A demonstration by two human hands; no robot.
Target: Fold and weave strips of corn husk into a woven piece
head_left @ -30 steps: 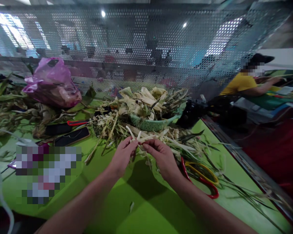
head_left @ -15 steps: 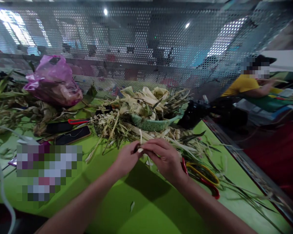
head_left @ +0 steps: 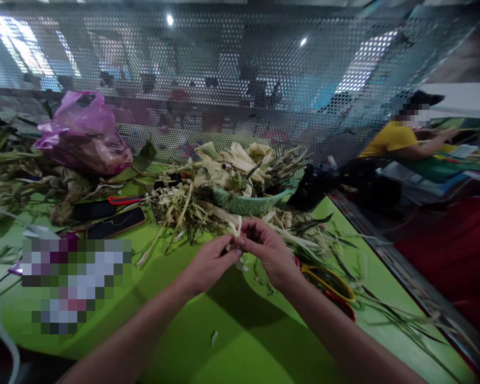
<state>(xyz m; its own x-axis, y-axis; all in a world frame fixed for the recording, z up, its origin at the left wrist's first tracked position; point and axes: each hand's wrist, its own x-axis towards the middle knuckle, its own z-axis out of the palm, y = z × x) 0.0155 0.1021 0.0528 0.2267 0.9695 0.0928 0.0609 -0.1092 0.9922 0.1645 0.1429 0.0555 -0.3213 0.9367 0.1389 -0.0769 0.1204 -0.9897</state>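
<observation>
Above the green table (head_left: 176, 336), my left hand (head_left: 208, 264) and my right hand (head_left: 272, 256) meet fingertip to fingertip. Between them they pinch a thin, pale strip of dried plant husk (head_left: 238, 226), whose looped ends stick up past the fingers. More pale bits of it show just below the fingertips. Beside my right wrist lie scissors with yellow and red handles (head_left: 332, 282), partly hidden by the hand. Just beyond both hands spreads a heap of dried stalks and leaves (head_left: 184, 213), around a pale green basket (head_left: 244, 204) piled with dried husks (head_left: 240, 165).
A pink plastic bag (head_left: 84, 133) stands at the back left among dry leaves. Nearer lie a dark phone-like slab (head_left: 116, 223) and a red-handled tool (head_left: 124, 200). A white cable (head_left: 0, 309) crosses the left edge. A perforated metal screen (head_left: 224, 80) borders the back; a co-worker (head_left: 392, 138) sits at right.
My right hand's fingers have shifted to a raised pinch, and the pale strip now stands as a loop between both hands. The whole view has slid slightly left.
</observation>
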